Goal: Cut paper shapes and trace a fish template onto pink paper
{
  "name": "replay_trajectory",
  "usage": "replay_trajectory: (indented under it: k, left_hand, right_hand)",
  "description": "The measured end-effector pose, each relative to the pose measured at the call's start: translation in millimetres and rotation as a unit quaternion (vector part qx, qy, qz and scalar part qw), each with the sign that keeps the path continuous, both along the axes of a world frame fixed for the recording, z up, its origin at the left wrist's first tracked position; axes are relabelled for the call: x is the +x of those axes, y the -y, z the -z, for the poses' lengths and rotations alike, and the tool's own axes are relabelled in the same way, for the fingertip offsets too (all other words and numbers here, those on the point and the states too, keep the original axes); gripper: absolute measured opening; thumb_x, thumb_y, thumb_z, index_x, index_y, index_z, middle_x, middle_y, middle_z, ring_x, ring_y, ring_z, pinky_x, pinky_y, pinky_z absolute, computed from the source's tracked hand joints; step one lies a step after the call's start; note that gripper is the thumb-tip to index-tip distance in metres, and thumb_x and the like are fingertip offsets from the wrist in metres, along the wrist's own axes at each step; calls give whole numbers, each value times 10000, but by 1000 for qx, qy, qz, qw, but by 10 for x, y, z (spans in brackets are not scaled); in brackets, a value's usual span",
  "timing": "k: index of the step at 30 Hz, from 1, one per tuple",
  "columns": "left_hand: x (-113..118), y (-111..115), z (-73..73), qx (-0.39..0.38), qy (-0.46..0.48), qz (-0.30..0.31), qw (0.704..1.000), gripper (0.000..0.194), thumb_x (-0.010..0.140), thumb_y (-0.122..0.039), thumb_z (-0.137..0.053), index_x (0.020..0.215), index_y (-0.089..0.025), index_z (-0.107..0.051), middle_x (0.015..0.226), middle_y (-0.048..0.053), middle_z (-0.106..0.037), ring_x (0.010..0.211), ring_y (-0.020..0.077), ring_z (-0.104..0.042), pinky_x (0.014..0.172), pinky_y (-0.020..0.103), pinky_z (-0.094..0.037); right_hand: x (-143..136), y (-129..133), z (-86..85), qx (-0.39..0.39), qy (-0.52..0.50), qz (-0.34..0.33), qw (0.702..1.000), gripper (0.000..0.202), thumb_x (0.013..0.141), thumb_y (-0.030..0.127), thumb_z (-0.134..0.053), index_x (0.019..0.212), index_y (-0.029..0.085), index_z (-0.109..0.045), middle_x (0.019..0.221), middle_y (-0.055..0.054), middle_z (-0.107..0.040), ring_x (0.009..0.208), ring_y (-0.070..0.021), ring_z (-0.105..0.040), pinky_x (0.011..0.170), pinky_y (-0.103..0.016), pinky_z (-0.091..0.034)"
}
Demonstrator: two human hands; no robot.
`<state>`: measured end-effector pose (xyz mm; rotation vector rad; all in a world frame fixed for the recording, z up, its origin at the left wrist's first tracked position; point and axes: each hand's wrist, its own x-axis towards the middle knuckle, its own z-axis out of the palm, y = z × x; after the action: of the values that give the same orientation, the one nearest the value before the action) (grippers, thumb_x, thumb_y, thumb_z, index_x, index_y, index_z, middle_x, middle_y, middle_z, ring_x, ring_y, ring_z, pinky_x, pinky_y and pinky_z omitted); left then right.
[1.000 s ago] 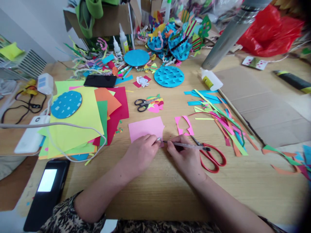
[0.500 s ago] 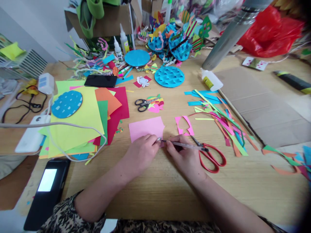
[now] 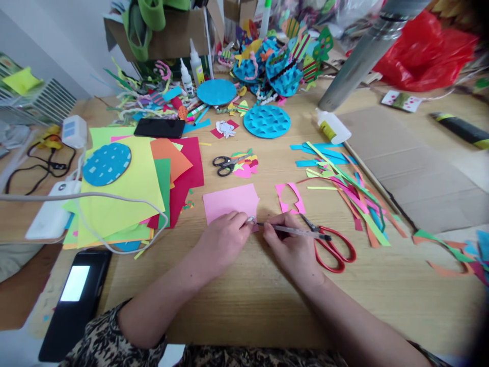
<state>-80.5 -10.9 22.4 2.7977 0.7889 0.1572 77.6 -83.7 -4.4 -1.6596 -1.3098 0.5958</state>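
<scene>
Little has changed: right hand (image 3: pixel 293 251) still grips pen (image 3: pixel 310 233).

I count two hands of mine, the left hand (image 3: pixel 225 239) and the right hand (image 3: pixel 292 250), with one pen (image 3: pixel 303 232) and one pale pink sheet (image 3: pixel 231 200). There are two pairs of scissors, the black pair (image 3: pixel 231 163) and the red pair (image 3: pixel 330 248). I see three blue discs: the plain disc (image 3: pixel 217 92), the scalloped disc (image 3: pixel 267 121) and the speckled disc (image 3: pixel 107 164). Two phones, the upper phone (image 3: pixel 159 128) and the lower phone (image 3: pixel 72 323). One flask (image 3: pixel 355 66), one red bag (image 3: pixel 424 56), one cardboard sheet (image 3: pixel 412 168). The paper strips (image 3: pixel 361 206) overlap too much for me to count.
</scene>
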Motion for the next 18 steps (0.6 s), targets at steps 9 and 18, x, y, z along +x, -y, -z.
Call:
replay_trajectory:
  k: [9,18]
  left_hand:
    - [0,3,-33,12,-7,-2,1000,245,970,-213,-415,905,-136,-639,853,44,-603,788,161,-559,689,302,-463]
    - [-91,-88,-114,-66,60,-26,996,283,896,-73,-478,1104,-167,-646,1002,52,-661,939,163,-612,817,293,-501]
  right_hand:
    - [-6,-4,-20,80,-22,51,995,129,916,220,-540,1016,227,-621,877,-33,-679,778,-179,-649,711,-324,-516]
    - [9,-10,4,93,-30,28,995,159,958,260,-482,1044,211,-606,863,-37,-687,761,-173,-648,716,-316,-520]
